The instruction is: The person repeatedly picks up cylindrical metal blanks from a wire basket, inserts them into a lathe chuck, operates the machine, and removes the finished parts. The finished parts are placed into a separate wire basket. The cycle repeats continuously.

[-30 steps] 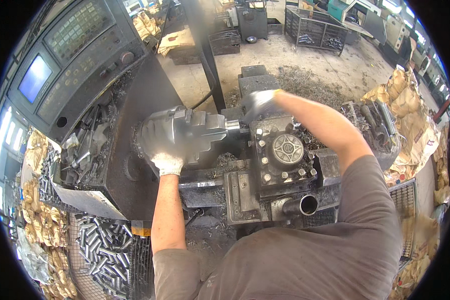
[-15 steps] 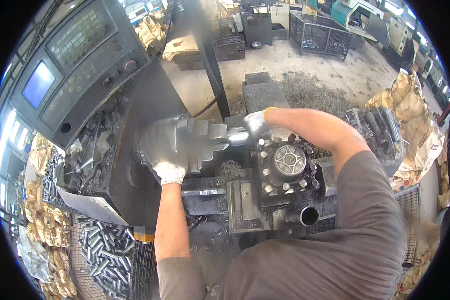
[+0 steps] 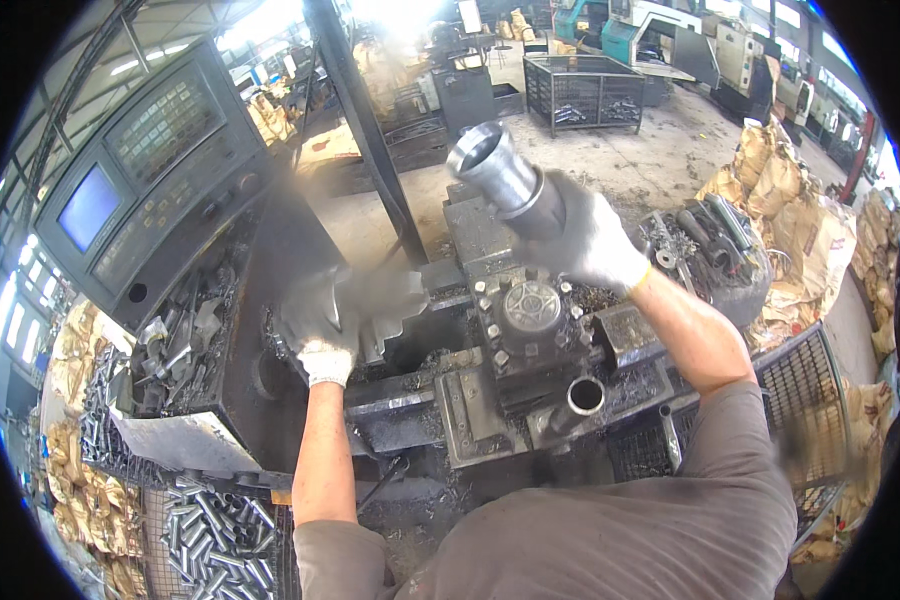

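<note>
My right hand (image 3: pixel 590 232), in a white glove dirtied dark at the fingers, grips a hollow steel sleeve (image 3: pixel 505 175). The sleeve is raised above the lathe's tool turret (image 3: pixel 532 312), tilted, with its shiny open end pointing up and to the left. My left hand (image 3: pixel 322 335), also gloved, is against the near left side of the lathe chuck (image 3: pixel 385 315). Its darkened fingers blend into the chuck and are blurred, so their grip does not show. The stepped jaws of the chuck face right, toward the turret, and the sleeve is apart from them.
A control panel (image 3: pixel 135 165) with a lit screen stands at the left, above a tray of loose tools (image 3: pixel 185 340). Finished-looking metal tubes (image 3: pixel 215 540) fill a bin at lower left. Tools and parts lie on a stand (image 3: pixel 715 245) at right, beside paper sacks (image 3: pixel 800 230).
My right hand has drawn the steel sleeve away from the chuck and lifted it up and to the right. My left hand has stayed at the chuck. The view has shifted.
</note>
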The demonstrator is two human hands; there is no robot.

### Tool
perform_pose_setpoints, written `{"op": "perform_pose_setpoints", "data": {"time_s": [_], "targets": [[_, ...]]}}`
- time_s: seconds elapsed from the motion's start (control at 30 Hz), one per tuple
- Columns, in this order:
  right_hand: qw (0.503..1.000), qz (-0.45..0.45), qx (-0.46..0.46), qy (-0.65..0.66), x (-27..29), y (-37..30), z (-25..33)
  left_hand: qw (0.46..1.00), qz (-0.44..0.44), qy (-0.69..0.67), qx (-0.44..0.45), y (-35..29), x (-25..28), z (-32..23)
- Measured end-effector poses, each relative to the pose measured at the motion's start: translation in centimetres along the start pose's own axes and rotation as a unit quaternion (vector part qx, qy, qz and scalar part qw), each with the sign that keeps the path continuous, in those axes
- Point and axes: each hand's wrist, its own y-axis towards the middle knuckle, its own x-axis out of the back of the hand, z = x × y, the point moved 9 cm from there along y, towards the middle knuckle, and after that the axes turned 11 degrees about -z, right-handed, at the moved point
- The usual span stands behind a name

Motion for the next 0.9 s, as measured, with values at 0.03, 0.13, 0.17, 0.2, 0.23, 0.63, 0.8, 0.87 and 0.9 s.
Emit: {"op": "perform_pose_setpoints", "data": {"time_s": [0.03,0.13,0.17,0.2,0.23,0.63,0.8,0.87,0.9], "targets": [[0.998,0.052,0.009,0.046,-1.5,-2.4,0.4,0.993,0.057,-0.068,0.075,-0.6,0.2,-1.5],[0.918,0.261,-0.154,0.255,-6.4,-12.5,3.9,0.858,0.150,-0.435,0.229,-6.5,0.2,-7.4],[0.900,0.275,-0.185,0.283,-9.3,-16.3,3.2,0.756,0.181,-0.564,0.277,-10.4,0.1,-10.0],[0.883,0.282,-0.222,0.303,-12.6,-20.1,0.9,0.637,0.219,-0.642,0.367,-13.5,-0.3,-12.8],[0.802,0.286,-0.364,0.378,-15.7,-24.4,-0.5,0.513,0.231,-0.683,0.465,-17.0,-0.1,-15.0],[0.855,0.345,-0.388,0.009,-16.4,-36.6,-8.1,0.361,0.281,-0.581,0.673,-30.7,-3.1,-12.9],[0.819,0.385,-0.413,-0.100,3.0,-42.5,-13.3,0.209,0.228,-0.587,0.748,-32.5,-2.0,-11.3],[0.752,0.342,-0.524,-0.207,13.0,-48.4,-18.1,0.165,0.272,-0.666,0.674,-32.5,-2.3,-11.3],[0.707,0.272,-0.643,-0.115,16.2,-53.3,-21.3,0.170,0.275,-0.655,0.683,-32.1,-2.0,-11.4]]}}
